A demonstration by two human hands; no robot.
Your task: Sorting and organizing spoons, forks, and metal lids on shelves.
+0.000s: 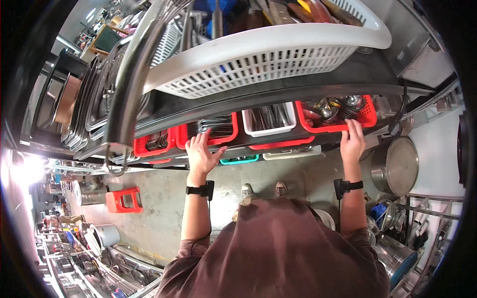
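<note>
My left hand (pixel 201 153) rests at the front edge of a red basket (pixel 218 140) of metal cutlery, fingers stretched out and thumb spread to the side. Farther right, my right hand (pixel 352 139) touches the front rim of another red basket (pixel 328 128). Its fingers look extended over that rim, and nothing shows in them. Ladles and other rounded metal utensils (pixel 328 110) lie inside. Between the hands stands a white basket (pixel 271 131) with thin dark metal pieces. A smaller red basket (pixel 140 147) sits left of my left hand.
A big white slotted basket (pixel 268 42) of assorted tools fills the shelf above. Stacked metal trays (pixel 87 107) stand at left. Lower down are a teal basket (pixel 240 160), a red stool (pixel 124 200) and a large steel pot (pixel 400 166). Crowded racks line the lower left.
</note>
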